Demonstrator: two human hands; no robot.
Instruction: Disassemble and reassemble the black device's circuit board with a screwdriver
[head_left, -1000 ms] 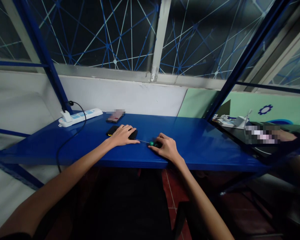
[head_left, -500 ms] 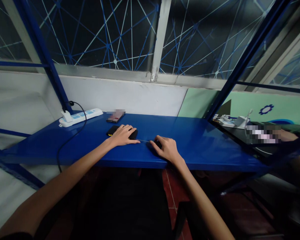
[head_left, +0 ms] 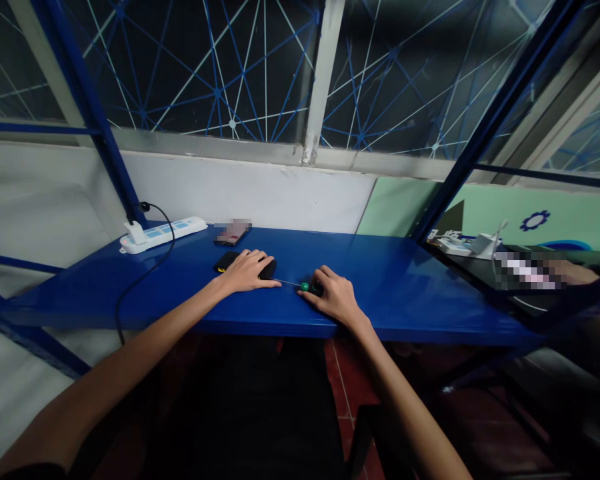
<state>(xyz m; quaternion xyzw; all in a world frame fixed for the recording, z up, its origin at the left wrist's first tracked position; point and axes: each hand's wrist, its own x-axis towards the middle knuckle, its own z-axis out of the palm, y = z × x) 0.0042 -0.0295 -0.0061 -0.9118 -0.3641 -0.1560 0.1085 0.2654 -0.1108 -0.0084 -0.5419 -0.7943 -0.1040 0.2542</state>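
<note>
My left hand (head_left: 247, 271) lies over a black box (head_left: 227, 260) with a yellow mark, holding it against the blue table. Its fingers are slightly bent across the top, with the thumb along the near right edge. In my right hand (head_left: 335, 293), fingers and thumb close around the dark handle of what looks like a screwdriver (head_left: 305, 287) with a green end. A thin, pale shaft runs left from that green end toward the box, by my left thumb. Where its tip meets the box I cannot make out.
On the blue table (head_left: 380, 267) stand a white power strip (head_left: 177, 230) with a plugged-in black cable, and a blurred phone-like item (head_left: 234, 231). At right, past a blue frame post, another person's hand (head_left: 570, 272) is near a blurred object and a second power strip.
My right fingers have shifted on the handle, the index finger lifting a little, so the green end now shows. My left hand and the black box have stayed in place.
</note>
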